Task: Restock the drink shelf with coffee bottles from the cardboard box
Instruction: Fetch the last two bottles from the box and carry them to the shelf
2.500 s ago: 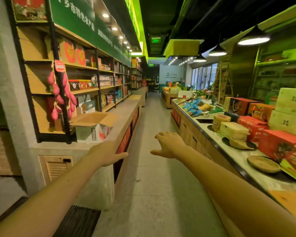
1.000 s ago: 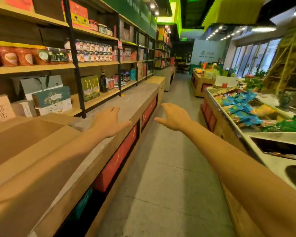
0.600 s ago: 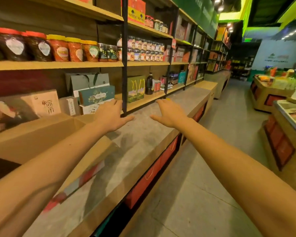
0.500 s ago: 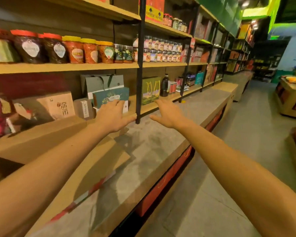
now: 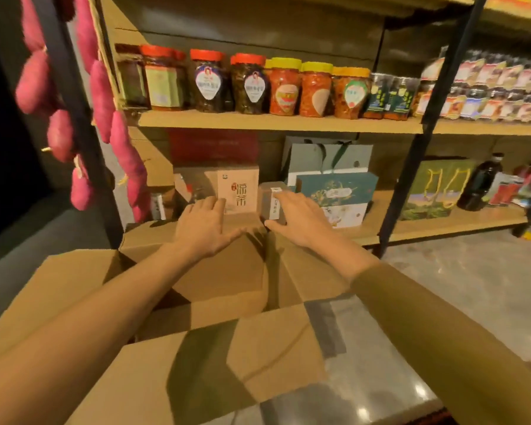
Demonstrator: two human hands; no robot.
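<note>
An open cardboard box (image 5: 221, 342) sits on the grey counter right below me, its flaps spread wide. Shadow and the flaps hide what is inside; no coffee bottle shows. My left hand (image 5: 201, 227) hovers over the box's far flap with fingers straight and spread, holding nothing. My right hand (image 5: 299, 219) is stretched out beside it, palm down, empty, in front of a small grey carton. The wooden shelf (image 5: 276, 122) behind the box carries jars with red, yellow and orange lids.
Pink sweet-potato decorations (image 5: 101, 96) hang on the black post at left. Tea cartons (image 5: 238, 190), gift bags (image 5: 327, 159) and a dark bottle (image 5: 480, 182) fill the lower shelf. A black upright (image 5: 411, 154) divides the shelving. The grey counter (image 5: 472, 286) runs off to the right.
I have walked up the aisle and turned left toward the shelving. The cardboard box now lies directly under my outstretched arms. Both hands stay empty with fingers spread.
</note>
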